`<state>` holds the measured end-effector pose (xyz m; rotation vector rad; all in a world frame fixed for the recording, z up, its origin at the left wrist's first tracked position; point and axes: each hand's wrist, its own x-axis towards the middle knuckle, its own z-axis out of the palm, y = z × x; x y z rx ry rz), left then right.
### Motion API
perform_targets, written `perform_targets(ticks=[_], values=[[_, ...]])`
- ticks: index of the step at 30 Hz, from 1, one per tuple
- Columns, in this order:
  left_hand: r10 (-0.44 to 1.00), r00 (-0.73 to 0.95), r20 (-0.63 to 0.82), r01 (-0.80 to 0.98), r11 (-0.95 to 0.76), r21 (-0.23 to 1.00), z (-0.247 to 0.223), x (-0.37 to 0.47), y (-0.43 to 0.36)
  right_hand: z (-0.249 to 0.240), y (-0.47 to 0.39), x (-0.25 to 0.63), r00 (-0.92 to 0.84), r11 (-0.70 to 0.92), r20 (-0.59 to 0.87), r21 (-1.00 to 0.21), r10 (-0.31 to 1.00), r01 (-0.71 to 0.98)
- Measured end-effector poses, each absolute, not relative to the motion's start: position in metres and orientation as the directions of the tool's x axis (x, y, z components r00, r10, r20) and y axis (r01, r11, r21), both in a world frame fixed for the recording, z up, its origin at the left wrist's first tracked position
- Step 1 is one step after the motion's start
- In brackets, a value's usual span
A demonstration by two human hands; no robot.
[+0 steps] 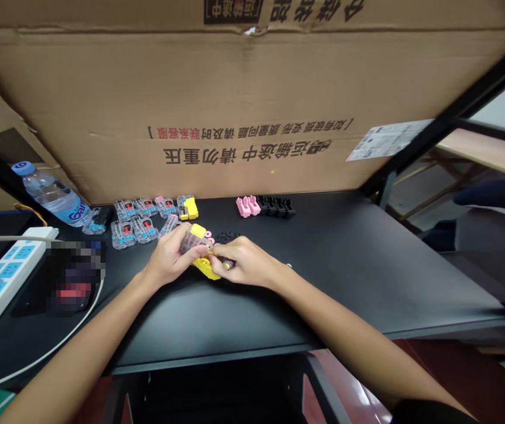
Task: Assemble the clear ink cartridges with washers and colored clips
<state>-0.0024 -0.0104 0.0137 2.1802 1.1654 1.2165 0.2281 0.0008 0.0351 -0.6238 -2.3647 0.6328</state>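
My left hand (168, 259) is closed around a clear plastic casing with yellow parts (198, 230), just above the black table. A yellow piece (208, 268) of it hangs out below my fingers. My right hand (247, 262) meets it from the right, its fingers pinched round a slim dark tool with a brass-coloured end (228, 264); the tip is hidden, so its exact kind is unclear. Small black rings (224, 237) and pink rings (208, 234) lie just behind my hands. Several similar clear casings (124, 234) with blue and red parts lie in rows behind my left hand.
Pink plastic parts (248, 206) and black ones (277, 206) stand along the large cardboard box (243, 88) at the back. On the left are a leaning water bottle (55, 194), a white power strip (11, 277), a white cable (88, 315) and a pixelated dark object (75, 277).
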Motion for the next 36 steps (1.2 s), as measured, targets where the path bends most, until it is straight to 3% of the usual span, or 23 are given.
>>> perform_targets(ticks=[5, 10, 16, 23, 26, 32, 36], values=[[0.839, 0.219, 0.497, 0.389, -0.543, 0.745, 0.014, 0.004, -0.012, 0.037, 0.005, 0.230, -0.714, 0.765, 0.439, -0.610, 0.545, 0.208], [0.906, 0.031, 0.422, 0.312, -0.410, 0.857, 0.017, 0.006, -0.009, 0.028, 0.006, 0.227, -0.535, 0.729, 0.541, -0.644, 0.649, 0.232], [0.912, 0.059, 0.405, 0.401, -0.393, 0.828, 0.017, 0.004, -0.008, 0.022, 0.003, 0.222, -0.638, 0.653, 0.387, -0.715, 0.666, 0.248], [0.943, 0.082, 0.322, 0.334, -0.331, 0.883, 0.024, 0.005, -0.008, 0.028, 0.004, 0.222, -0.651, 0.589, 0.333, -0.778, 0.682, 0.218], [0.930, 0.104, 0.353, 0.399, -0.364, 0.842, 0.026, 0.003, -0.008, 0.030, 0.004, 0.223, -0.649, 0.585, 0.318, -0.773, 0.692, 0.245], [0.815, 0.126, 0.565, 0.626, -0.508, 0.592, 0.022, 0.000, -0.006, 0.034, 0.002, 0.221, -0.633, 0.630, 0.337, -0.709, 0.697, 0.316], [0.797, 0.132, 0.590, 0.632, -0.526, 0.569, 0.020, 0.001, -0.006, 0.035, 0.001, 0.222, -0.630, 0.654, 0.363, -0.686, 0.686, 0.317]])
